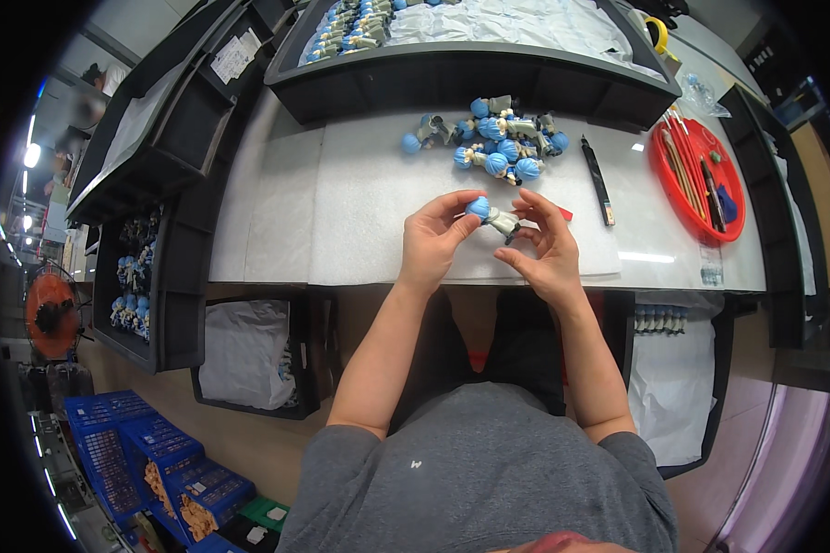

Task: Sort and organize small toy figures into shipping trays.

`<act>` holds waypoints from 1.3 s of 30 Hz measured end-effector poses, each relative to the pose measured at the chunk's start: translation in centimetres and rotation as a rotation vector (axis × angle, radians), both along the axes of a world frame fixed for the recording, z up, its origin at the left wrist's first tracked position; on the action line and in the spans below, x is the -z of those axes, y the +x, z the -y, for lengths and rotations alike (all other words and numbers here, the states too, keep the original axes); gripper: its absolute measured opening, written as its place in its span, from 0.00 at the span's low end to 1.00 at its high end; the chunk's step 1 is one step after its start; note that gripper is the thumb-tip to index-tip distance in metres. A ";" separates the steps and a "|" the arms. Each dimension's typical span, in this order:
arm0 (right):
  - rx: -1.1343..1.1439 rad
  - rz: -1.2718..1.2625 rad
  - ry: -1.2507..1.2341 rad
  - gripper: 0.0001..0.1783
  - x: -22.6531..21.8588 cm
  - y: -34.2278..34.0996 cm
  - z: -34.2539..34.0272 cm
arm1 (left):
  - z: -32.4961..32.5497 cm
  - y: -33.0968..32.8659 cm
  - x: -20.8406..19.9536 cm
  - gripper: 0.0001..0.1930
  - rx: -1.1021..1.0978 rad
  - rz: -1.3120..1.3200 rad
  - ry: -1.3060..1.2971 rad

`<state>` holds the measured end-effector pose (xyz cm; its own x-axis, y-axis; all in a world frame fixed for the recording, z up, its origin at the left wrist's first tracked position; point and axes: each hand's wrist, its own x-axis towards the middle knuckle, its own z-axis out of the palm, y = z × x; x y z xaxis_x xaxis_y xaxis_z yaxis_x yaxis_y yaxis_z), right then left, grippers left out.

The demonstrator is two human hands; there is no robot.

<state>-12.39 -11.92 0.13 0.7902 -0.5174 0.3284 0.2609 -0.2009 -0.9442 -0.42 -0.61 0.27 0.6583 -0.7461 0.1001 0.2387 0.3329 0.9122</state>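
Observation:
A small figurine (502,221) with a blue head, a pale grey-green body and dark feet is held over the white foam sheet. My left hand (436,238) pinches its blue head between thumb and fingers. Around the foot end curves my right hand (549,247), its thumb and fingers apart; whether a fingertip touches the feet I cannot tell. Just beyond my hands, several similar figurines (498,164) lie in a loose heap on the foam sheet (360,212). A small red piece (565,215) shows partly behind my right fingers.
A black pen-like tool (598,180) lies right of the heap. Farther right, a red oval basket (733,226) holds brushes and sticks. A large black tray (470,88) with figurines stands at the back. Black crates (180,267) flank the left, and lined trays (678,396) sit below the table edge.

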 end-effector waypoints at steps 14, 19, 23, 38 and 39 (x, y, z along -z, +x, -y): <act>-0.003 -0.086 0.111 0.27 -0.3 0.0 -0.7 | -0.5 0.1 -0.2 0.18 0.030 0.046 -0.056; 0.038 -0.004 0.174 0.17 0.4 -0.7 0.4 | 0.5 -0.1 0.4 0.19 0.082 0.051 -0.051; 0.133 0.176 0.260 0.16 -0.6 -3.0 1.9 | -0.1 0.5 1.3 0.19 0.049 0.109 -0.040; 1.660 -0.205 -0.042 0.14 16.6 -34.3 20.9 | 0.2 0.1 0.8 0.15 0.068 0.184 0.042; 1.717 -0.503 -0.080 0.14 17.3 -34.7 20.9 | 0.1 0.2 0.8 0.15 0.069 0.193 0.053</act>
